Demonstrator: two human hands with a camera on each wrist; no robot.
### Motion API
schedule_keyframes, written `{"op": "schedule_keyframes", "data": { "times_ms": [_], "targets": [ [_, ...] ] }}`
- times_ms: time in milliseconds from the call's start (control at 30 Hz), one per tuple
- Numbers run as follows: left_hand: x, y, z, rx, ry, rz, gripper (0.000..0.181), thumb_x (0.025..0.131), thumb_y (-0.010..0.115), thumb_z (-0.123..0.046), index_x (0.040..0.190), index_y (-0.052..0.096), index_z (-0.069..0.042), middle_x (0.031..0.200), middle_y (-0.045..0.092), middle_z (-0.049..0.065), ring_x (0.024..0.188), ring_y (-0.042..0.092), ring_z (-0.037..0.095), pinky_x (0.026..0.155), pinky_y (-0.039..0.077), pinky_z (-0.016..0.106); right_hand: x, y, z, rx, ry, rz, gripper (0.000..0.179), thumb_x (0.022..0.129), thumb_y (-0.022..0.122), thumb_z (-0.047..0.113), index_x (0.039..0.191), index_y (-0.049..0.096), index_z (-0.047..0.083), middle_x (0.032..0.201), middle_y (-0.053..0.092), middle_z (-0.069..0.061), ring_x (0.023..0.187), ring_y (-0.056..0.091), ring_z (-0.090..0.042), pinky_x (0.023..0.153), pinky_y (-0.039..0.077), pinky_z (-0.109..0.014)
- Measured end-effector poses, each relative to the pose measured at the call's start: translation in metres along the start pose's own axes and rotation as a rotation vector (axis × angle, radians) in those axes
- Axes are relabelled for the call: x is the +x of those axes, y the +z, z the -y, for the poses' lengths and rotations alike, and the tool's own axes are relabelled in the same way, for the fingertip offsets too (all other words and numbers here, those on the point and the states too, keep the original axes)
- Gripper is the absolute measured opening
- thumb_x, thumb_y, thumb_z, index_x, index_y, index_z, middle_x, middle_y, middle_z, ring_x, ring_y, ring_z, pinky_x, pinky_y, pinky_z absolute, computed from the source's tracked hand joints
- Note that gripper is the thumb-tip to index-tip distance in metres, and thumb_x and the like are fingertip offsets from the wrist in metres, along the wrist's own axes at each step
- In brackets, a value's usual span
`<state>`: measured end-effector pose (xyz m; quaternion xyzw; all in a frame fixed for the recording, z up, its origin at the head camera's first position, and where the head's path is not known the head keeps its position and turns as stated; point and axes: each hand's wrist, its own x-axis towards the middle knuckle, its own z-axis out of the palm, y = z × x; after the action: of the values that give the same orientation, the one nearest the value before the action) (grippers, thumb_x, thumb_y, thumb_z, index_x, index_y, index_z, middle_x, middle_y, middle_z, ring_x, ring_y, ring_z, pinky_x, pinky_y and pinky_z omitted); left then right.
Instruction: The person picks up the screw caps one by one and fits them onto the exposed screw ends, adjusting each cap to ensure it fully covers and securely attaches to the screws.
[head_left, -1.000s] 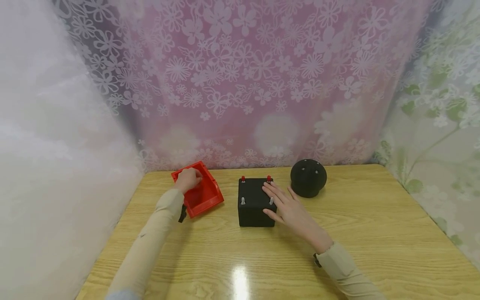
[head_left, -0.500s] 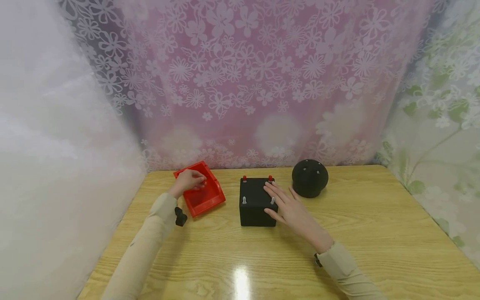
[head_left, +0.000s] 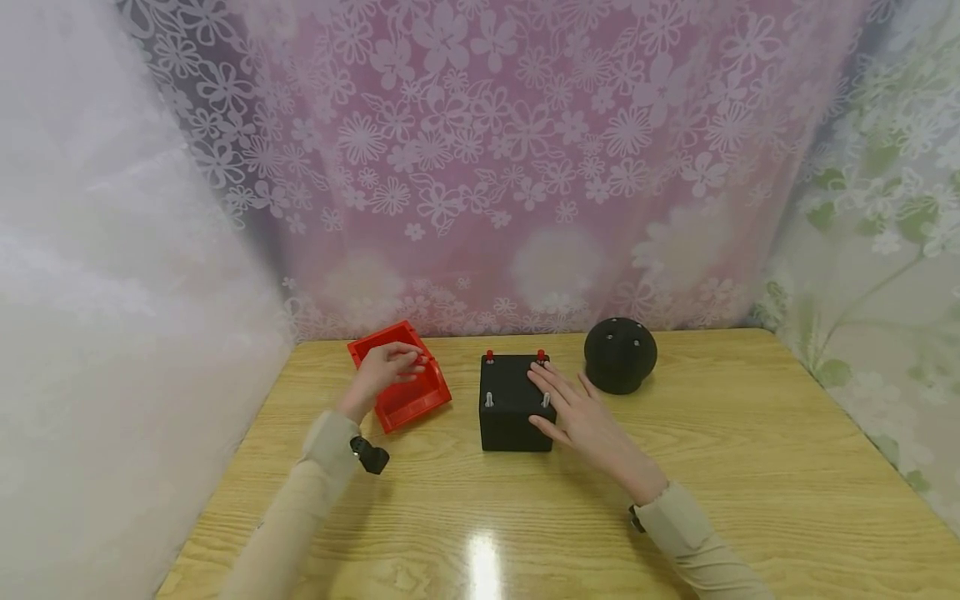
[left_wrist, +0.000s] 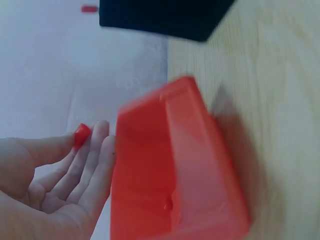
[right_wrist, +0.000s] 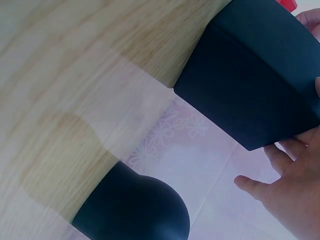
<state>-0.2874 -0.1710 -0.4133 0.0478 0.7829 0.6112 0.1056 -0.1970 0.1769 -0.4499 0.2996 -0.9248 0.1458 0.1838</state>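
My left hand [head_left: 384, 371] is over the open red bin [head_left: 411, 412], pinching a small red cap-like piece [left_wrist: 81, 134] between thumb and fingertip. A small red lump [left_wrist: 168, 202] shows inside the bin in the left wrist view. The black box [head_left: 516, 432] stands in the middle of the table; its top carries two red-tipped posts [head_left: 490, 356] at the back and two bare pale posts [head_left: 489, 400] at the front. With fingers spread, my right hand [head_left: 588, 421] rests on the box's right side and top edge.
A black rounded object [head_left: 619, 354], topped with several small metallic studs, stands right of the box near the table's back edge. The wooden table [head_left: 420, 517] meets a floral curtain [head_left: 525, 167] behind, with pale sheets at both sides.
My left hand has come up out of the red bin, moving slightly right, with a small red piece at its fingertips. The right hand and the box have stayed put.
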Motion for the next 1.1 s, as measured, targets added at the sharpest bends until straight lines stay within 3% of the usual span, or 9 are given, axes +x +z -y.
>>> {"op": "schedule_keyframes", "data": {
  "times_ms": [200, 367, 567, 700, 967, 1100],
  "targets": [
    [-0.009, 0.020, 0.002, -0.137, 0.019, -0.053, 0.034, 0.105, 0.058, -0.016, 0.132, 0.060, 0.005, 0.130, 0.066, 0.023, 0.110, 0.070, 0.028, 0.096, 0.056, 0.039, 0.000, 0.000, 0.000, -0.008, -0.004, -0.010, 0.074, 0.097, 0.067, 0.039, 0.157, 0.037, 0.008, 0.162, 0.036, -0.009, 0.149, 0.035, -0.029, 0.116, 0.026, -0.066],
    [-0.018, 0.034, 0.000, -0.231, 0.039, -0.064, 0.034, 0.104, 0.059, -0.018, 0.131, 0.060, 0.002, 0.134, 0.063, 0.025, 0.113, 0.068, 0.029, 0.100, 0.054, 0.041, 0.000, 0.000, 0.000, -0.005, -0.008, -0.011, 0.074, 0.097, 0.067, 0.040, 0.157, 0.037, 0.008, 0.162, 0.036, -0.009, 0.149, 0.034, -0.030, 0.116, 0.025, -0.066],
    [-0.027, 0.053, -0.005, -0.268, 0.014, -0.096, 0.035, 0.102, 0.064, -0.020, 0.131, 0.064, -0.001, 0.129, 0.066, 0.019, 0.119, 0.065, 0.032, 0.102, 0.052, 0.042, 0.000, 0.000, 0.000, -0.012, -0.014, -0.023, 0.075, 0.096, 0.068, 0.039, 0.156, 0.038, 0.007, 0.162, 0.037, -0.010, 0.148, 0.035, -0.030, 0.116, 0.027, -0.066],
    [-0.029, 0.063, -0.006, -0.308, 0.018, -0.083, 0.036, 0.102, 0.062, -0.017, 0.133, 0.062, 0.002, 0.129, 0.065, 0.021, 0.117, 0.066, 0.032, 0.103, 0.050, 0.044, 0.000, 0.000, 0.000, -0.013, -0.011, -0.022, 0.074, 0.097, 0.068, 0.039, 0.157, 0.038, 0.008, 0.162, 0.037, -0.009, 0.149, 0.035, -0.029, 0.116, 0.027, -0.065],
    [-0.037, 0.081, -0.008, -0.310, 0.001, -0.078, 0.034, 0.100, 0.065, -0.026, 0.129, 0.067, -0.008, 0.122, 0.070, 0.014, 0.103, 0.072, 0.019, 0.087, 0.057, 0.028, 0.000, 0.000, 0.000, -0.012, -0.015, -0.029, 0.074, 0.096, 0.068, 0.038, 0.156, 0.039, 0.008, 0.161, 0.037, -0.009, 0.148, 0.035, -0.029, 0.115, 0.028, -0.066],
    [-0.042, 0.088, -0.009, -0.354, 0.050, -0.068, 0.031, 0.102, 0.063, -0.019, 0.128, 0.067, -0.004, 0.120, 0.070, 0.014, 0.106, 0.070, 0.025, 0.099, 0.054, 0.041, 0.000, 0.001, 0.000, -0.012, -0.021, -0.040, 0.074, 0.095, 0.069, 0.039, 0.156, 0.040, 0.007, 0.161, 0.039, -0.010, 0.147, 0.037, -0.030, 0.115, 0.028, -0.066]
  ]
}}
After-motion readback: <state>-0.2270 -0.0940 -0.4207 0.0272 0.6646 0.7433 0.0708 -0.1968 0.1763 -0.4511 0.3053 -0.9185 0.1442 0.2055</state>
